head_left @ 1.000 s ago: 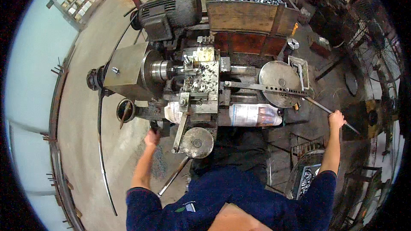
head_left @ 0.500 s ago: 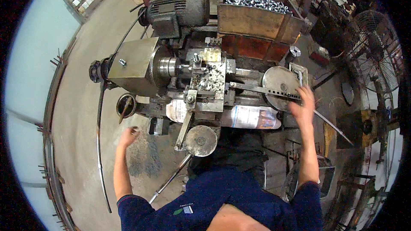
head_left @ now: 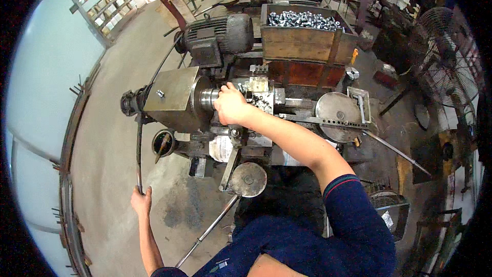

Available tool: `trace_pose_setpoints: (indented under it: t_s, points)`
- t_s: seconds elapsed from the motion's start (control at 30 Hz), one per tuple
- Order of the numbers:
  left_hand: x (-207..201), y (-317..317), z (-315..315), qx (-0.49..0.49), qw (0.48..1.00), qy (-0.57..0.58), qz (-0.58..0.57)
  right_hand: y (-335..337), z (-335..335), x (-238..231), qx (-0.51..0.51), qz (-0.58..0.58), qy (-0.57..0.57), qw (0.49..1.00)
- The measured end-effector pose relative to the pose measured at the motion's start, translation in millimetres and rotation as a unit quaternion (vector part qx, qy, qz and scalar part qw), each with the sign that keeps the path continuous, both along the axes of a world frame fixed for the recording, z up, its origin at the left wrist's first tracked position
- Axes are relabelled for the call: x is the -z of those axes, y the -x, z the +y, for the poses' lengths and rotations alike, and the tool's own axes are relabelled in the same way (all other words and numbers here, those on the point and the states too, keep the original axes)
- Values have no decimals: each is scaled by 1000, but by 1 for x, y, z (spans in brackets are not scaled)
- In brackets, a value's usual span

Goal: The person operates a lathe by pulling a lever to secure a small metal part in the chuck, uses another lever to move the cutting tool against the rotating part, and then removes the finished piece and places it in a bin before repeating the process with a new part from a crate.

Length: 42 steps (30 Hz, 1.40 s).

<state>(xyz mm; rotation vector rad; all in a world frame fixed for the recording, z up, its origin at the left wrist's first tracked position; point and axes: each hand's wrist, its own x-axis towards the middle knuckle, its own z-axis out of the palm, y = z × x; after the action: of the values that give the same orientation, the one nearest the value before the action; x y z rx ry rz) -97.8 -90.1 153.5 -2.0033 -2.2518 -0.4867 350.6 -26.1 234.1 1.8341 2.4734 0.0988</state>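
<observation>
My left hand (head_left: 141,200) is wrapped round the lower end of a long metal lever (head_left: 139,159), which hangs down from the left end of a small lathe. Across the machine, my right hand (head_left: 230,105) is at the lathe's shiny round chuck (head_left: 207,97), fingers bent together. Whatever those fingers hold is hidden behind the hand. Just right of them lies the tool slide (head_left: 264,101), strewn with dark metal chips. A sheet-metal cover (head_left: 171,88) stands over the spindle, with a small metal fitting (head_left: 160,93) on it.
Behind the lathe are an electric motor (head_left: 220,36) and a wooden box (head_left: 302,43) full of small shiny metal parts. Round discs with handles stand at the right (head_left: 333,110) and front (head_left: 248,179). A caged fan (head_left: 446,56) is at far right. An oily pot (head_left: 163,143) sits below the cover.
My right hand has left the large disc at the right and crossed over to the chuck. My left hand has moved down and closed on the lever. The view has shifted slightly.
</observation>
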Motion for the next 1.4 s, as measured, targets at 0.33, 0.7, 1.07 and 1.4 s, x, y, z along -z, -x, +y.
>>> trace_pose_setpoints:
  t_s: [0.33,0.7,1.07,1.4]
  points:
    - [4,11,43,107,852,242,-452,-64,-37,-41,-25,109,-263,958]
    - [2,-10,46,141,807,201,-537,-211,-64,-80,225,116,-348,903]
    - [26,-5,62,122,797,197,-557,-281,-359,54,486,222,-247,808]
    - [95,37,114,-13,732,304,-610,-249,-664,177,744,111,-162,639]
